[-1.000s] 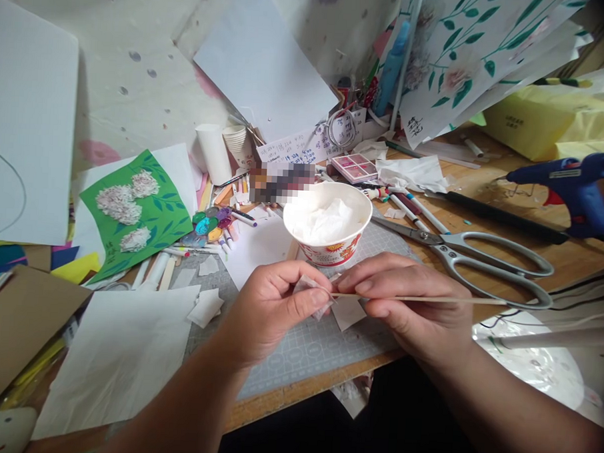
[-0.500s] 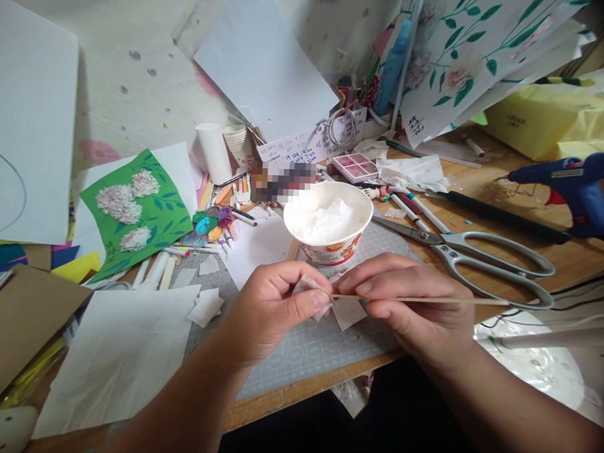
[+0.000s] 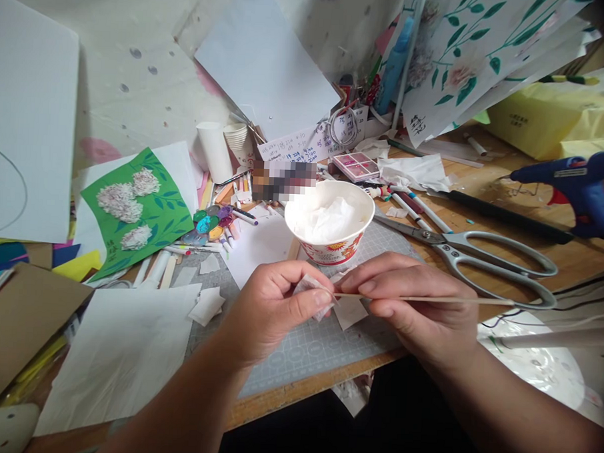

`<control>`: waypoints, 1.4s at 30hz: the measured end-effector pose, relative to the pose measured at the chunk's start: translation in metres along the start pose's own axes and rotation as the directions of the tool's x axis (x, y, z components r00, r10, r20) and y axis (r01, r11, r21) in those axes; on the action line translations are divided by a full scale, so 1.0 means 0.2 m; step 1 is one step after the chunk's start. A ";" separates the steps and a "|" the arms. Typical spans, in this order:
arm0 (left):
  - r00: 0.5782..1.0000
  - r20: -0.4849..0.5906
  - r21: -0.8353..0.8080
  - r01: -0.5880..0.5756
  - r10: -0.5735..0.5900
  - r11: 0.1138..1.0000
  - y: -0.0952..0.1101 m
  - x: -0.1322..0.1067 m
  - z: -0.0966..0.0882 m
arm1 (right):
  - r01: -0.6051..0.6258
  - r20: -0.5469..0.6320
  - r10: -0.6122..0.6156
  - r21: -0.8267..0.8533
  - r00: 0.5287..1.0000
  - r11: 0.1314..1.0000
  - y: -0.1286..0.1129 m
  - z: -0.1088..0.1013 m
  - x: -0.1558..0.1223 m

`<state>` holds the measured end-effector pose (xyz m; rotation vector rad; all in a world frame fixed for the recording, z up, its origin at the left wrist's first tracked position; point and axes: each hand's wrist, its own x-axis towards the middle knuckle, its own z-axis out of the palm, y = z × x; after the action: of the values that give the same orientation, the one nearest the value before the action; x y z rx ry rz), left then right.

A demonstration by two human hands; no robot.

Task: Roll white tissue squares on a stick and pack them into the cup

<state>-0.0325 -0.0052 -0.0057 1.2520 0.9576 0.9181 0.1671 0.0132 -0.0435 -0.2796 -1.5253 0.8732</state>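
Note:
Between the thumb and fingers of my left hand [image 3: 283, 299] is a small piece of white tissue paper [image 3: 307, 285], pinched around one end of a thin wooden stick [image 3: 439, 299]. My right hand [image 3: 419, 305] grips the same stick farther along, and its other end sticks out to the right. Just beyond my hands stands a paper bowl [image 3: 331, 251] with a red pattern, holding crumpled white tissue. Small white paper squares [image 3: 351, 313] lie on the grey cutting mat [image 3: 296, 366] beneath my hands.
Large scissors [image 3: 481, 254] lie at the right, in front of a blue glue gun [image 3: 574, 185]. Left of the bowl are markers and paint pots [image 3: 212, 222], then a green card [image 3: 167, 207] with paper flowers. White sheets [image 3: 121, 352] cover the near left.
Hardly anything differs. The view has shifted very slightly, and both hands keep their hold on the tissue and the stick.

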 end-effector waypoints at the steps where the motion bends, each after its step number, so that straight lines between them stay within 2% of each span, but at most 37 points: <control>1: 1.000 0.002 -0.001 -0.001 0.001 1.000 0.00 0.00 0.00 | 0.001 -0.005 -0.001 0.000 1.000 1.000 0.00 0.00 0.00; 42: 0.999 -0.012 0.053 0.034 -0.033 0.998 0.02 0.00 0.00 | -0.007 0.020 0.008 -0.038 1.000 0.999 -0.01 0.00 0.00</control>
<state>-0.0317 -0.0049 -0.0016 1.2729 1.0147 0.8792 0.1683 0.0131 -0.0419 -0.3052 -1.5614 0.8562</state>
